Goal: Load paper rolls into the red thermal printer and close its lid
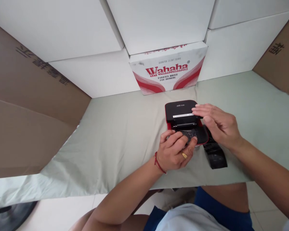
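A small black device with a red rim (180, 110) lies open on the pale cloth-covered table (125, 141). Its lid sits toward the far side and its tray toward me. My left hand (175, 150) has curled fingers pressing on the front tray part; it wears a gold ring and a red wrist cord. My right hand (216, 123) rests with fingers stretched out flat on the right side of the lid. A black plastic bag (215, 154) lies partly under my right wrist, just right of the device.
A white and red "Wahaha" carton (168, 69) stands behind the device against stacked white boxes (91, 38). Brown cardboard panels (26, 106) wall in the left and right sides. The table's near edge runs just in front of my knees.
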Demonstrator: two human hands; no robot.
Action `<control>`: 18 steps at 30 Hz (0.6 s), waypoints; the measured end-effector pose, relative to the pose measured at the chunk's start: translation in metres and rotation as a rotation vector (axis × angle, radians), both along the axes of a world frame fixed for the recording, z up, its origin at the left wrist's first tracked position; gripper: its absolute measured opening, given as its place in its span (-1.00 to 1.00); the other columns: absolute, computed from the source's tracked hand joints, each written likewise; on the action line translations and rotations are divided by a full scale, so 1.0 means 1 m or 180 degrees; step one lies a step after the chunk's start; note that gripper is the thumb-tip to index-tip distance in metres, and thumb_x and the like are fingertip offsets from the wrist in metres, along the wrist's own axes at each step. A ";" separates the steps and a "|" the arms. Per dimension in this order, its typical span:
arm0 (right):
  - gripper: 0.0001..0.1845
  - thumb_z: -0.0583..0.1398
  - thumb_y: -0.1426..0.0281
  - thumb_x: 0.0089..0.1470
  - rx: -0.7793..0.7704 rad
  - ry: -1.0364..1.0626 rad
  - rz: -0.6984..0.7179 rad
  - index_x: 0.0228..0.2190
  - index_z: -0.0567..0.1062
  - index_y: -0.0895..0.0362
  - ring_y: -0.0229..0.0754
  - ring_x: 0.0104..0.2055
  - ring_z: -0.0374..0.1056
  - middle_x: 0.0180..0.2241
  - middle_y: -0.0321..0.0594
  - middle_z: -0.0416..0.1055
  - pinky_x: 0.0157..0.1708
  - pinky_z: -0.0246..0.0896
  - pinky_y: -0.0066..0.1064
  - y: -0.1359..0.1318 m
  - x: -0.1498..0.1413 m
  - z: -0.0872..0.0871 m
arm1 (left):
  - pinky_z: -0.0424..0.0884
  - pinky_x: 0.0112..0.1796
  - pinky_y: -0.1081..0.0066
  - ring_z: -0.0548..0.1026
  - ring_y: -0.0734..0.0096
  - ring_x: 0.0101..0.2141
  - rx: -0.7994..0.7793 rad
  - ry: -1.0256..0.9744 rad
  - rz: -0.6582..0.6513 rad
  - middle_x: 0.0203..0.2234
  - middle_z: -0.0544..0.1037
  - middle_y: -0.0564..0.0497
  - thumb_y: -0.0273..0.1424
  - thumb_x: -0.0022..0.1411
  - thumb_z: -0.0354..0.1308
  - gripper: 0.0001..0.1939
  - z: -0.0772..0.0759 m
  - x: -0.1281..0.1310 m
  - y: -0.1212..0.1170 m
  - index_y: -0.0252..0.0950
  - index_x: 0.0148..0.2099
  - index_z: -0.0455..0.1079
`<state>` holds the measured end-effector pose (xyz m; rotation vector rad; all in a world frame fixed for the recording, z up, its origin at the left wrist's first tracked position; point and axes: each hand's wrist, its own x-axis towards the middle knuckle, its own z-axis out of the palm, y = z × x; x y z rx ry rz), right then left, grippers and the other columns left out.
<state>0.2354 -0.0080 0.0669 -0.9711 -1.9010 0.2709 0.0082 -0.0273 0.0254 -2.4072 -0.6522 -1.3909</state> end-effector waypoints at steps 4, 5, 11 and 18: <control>-0.63 0.11 0.41 0.48 0.0093 -0.0023 0.0246 0.04 0.70 -0.04 -0.04 0.24 0.58 0.07 -0.18 0.71 0.39 0.31 0.01 -0.004 0.006 -0.022 | 0.35 0.09 0.18 0.55 0.29 -0.14 -0.0087 0.0085 -0.0013 -0.32 0.56 0.01 -0.42 0.35 0.27 -0.75 -0.001 0.000 0.001 -0.26 0.05 0.59; -0.63 0.10 0.42 0.48 0.0091 0.0004 0.0246 0.03 0.71 -0.04 -0.04 0.23 0.58 0.07 -0.18 0.71 0.36 0.34 0.00 -0.005 0.006 -0.024 | 0.37 0.07 0.18 0.55 0.28 -0.14 -0.0108 0.0101 -0.0048 -0.32 0.56 0.00 -0.42 0.34 0.28 -0.74 -0.001 0.000 0.001 -0.26 0.06 0.59; -0.61 0.09 0.39 0.47 -0.0208 -0.0026 0.0010 -0.01 0.73 -0.08 -0.01 0.20 0.60 0.07 -0.19 0.71 0.33 0.41 0.09 -0.010 -0.001 -0.021 | 0.51 -0.04 0.19 0.57 0.23 -0.15 -0.0379 -0.0379 -0.0374 -0.26 0.59 -0.04 -0.31 0.46 0.16 -0.59 -0.002 -0.005 0.007 -0.23 0.29 0.46; -0.58 0.05 0.34 0.48 -0.0157 0.0373 -0.0051 -0.09 0.74 -0.06 0.03 0.15 0.63 -0.02 -0.16 0.74 0.23 0.49 0.12 -0.010 -0.009 -0.027 | 0.30 0.31 -0.01 0.61 0.16 0.13 -0.2394 -0.1484 -0.0470 -0.04 0.75 -0.06 -0.23 0.62 -0.05 -0.58 -0.004 -0.030 0.030 -0.09 0.38 0.42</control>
